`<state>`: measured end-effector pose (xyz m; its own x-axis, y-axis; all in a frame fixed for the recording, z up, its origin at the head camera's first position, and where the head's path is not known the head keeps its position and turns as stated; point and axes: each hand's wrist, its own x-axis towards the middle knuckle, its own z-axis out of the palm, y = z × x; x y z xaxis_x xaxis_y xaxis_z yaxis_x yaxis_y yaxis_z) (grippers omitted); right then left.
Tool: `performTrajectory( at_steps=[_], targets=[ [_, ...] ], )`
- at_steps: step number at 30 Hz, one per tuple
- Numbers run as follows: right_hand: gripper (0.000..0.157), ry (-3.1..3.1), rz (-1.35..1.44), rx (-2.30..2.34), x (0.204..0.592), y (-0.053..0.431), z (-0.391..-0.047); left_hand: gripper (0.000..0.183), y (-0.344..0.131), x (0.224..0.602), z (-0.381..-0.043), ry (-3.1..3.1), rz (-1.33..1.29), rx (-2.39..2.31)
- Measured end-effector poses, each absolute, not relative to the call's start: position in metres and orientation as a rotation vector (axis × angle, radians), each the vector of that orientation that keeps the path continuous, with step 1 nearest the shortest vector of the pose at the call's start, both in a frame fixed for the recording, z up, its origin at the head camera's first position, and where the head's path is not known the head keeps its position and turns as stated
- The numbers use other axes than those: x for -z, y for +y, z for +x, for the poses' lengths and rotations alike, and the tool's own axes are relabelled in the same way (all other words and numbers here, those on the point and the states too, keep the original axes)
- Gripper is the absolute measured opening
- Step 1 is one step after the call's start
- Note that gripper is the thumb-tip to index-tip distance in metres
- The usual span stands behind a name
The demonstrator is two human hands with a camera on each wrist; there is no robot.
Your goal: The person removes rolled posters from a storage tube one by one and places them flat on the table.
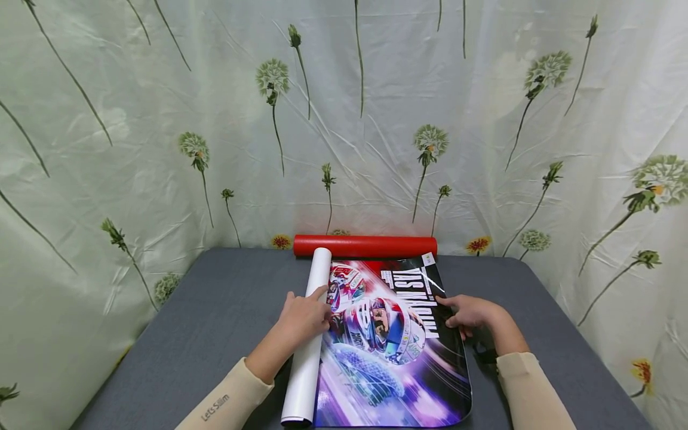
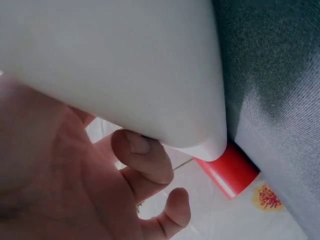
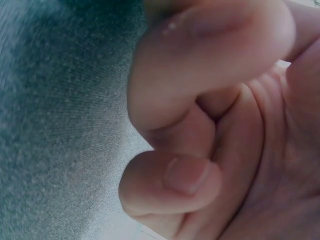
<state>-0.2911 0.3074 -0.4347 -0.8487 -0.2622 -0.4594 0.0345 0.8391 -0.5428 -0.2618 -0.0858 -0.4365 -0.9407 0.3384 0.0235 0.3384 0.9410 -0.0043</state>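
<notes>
A glossy poster (image 1: 376, 358) with a racing helmet and large white lettering lies partly unrolled. Its left side is still wound into a white roll (image 1: 301, 382), which fills much of the left wrist view. Across the middle of this roll my left hand (image 1: 302, 316) holds it from above, index finger and thumb over its right side, other fingers bent beside it. At the poster's right edge, my right hand (image 1: 475, 316) presses down with index fingertip and thumb. Its remaining fingers (image 3: 170, 185) are bent close above the grey cloth.
A red cylinder (image 1: 365, 246) lies crosswise at the back, just beyond the poster's far edge. Grey cloth (image 1: 215, 310) covers the table. Behind and at the sides hangs a pale curtain (image 1: 365, 149) printed with dandelions.
</notes>
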Motion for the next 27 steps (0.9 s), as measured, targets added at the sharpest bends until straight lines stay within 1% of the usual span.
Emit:
performTrajectory(
  at_steps=[3,11,16,27],
  targets=[
    [0.073,2.486,-0.173,0.744,0.4349,0.308,-0.2916,0.006,-0.0871,0.4368,-0.2616,-3.067,-0.531,0.008],
    [0.074,2.487,-0.165,0.745,0.4368,0.31,-0.2936,0.01,-0.0884,0.4346,-0.2608,-3.054,-0.536,-0.001],
    [0.074,2.49,-0.166,0.749,0.4368,0.3114,-0.2943,0.005,-0.0907,0.4306,-0.2592,-3.08,-0.543,0.026],
    [0.073,2.494,-0.156,0.737,0.4362,0.3126,-0.2938,0.008,-0.0939,0.4308,-0.2602,-3.086,-0.561,0.02]
  ],
)
